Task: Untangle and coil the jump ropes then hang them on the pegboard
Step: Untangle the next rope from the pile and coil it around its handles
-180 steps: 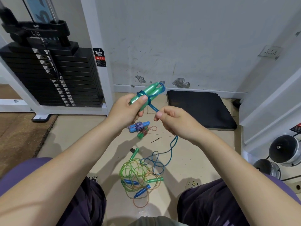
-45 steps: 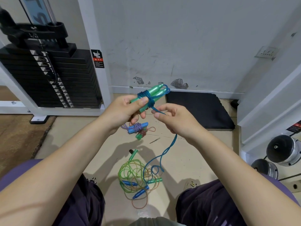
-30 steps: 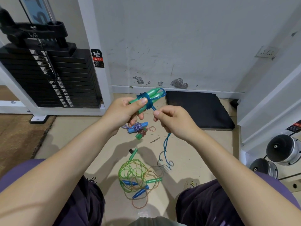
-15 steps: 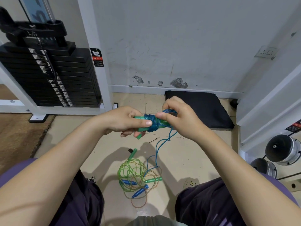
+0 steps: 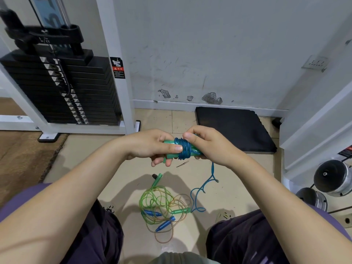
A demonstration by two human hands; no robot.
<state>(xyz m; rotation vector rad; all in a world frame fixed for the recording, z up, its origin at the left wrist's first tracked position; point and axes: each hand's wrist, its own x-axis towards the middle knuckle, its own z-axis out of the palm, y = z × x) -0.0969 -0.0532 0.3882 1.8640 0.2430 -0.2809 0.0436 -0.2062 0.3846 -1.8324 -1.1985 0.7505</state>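
My left hand (image 5: pixel 152 145) grips the green handles (image 5: pixel 171 155) of a jump rope, held level in front of me. Blue cord (image 5: pixel 183 148) is wound in several turns around the handles. My right hand (image 5: pixel 205 143) holds the handles' other end, its fingers curled over the wraps. The loose tail of the blue cord (image 5: pixel 202 189) hangs down from my right hand to the floor. On the floor between my knees lies a tangle of green and orange ropes (image 5: pixel 162 204) with blue handles (image 5: pixel 164 223) and green handles. No pegboard is in view.
A black weight stack (image 5: pixel 62 88) in a white frame stands at the left. A black mat (image 5: pixel 234 128) lies against the wall ahead. Dumbbells (image 5: pixel 333 178) sit at the right beside a white frame. My knees flank the floor tangle.
The handles dropped from a tilted, raised hold to level and lower. My right hand moved from pulling the cord below onto the handles, and more blue turns sit on them.
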